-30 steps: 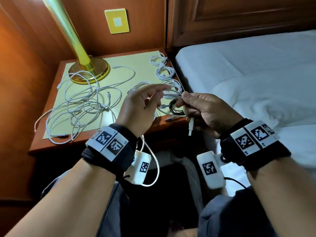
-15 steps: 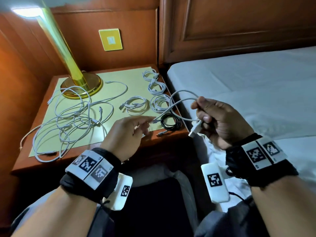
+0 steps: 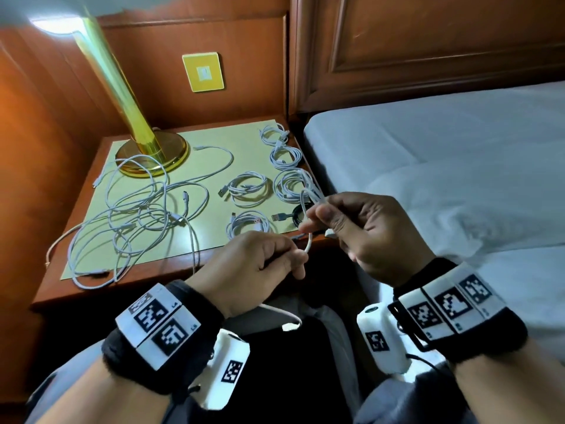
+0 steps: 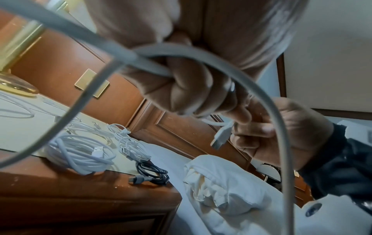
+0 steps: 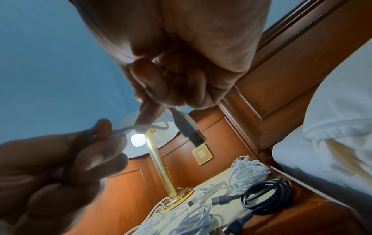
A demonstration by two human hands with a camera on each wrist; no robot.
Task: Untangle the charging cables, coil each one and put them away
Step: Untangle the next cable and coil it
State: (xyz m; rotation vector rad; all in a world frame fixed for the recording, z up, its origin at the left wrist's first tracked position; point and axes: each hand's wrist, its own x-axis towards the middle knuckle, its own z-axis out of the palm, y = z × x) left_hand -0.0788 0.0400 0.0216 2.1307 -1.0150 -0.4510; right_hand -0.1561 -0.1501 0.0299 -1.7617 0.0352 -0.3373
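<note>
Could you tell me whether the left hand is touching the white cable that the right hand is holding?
Touching. The head view shows the left hand pinching the white cable at its fingertips, while the right hand grips the same cable higher up.

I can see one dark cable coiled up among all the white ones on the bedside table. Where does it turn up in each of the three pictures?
Head: the black coiled cable lies at the table's front right corner, partly hidden behind the right hand.
Left wrist: low centre, beside the bed.
Right wrist: bottom right, plug pointing left.
Shared landmark: the brass lamp.
</note>
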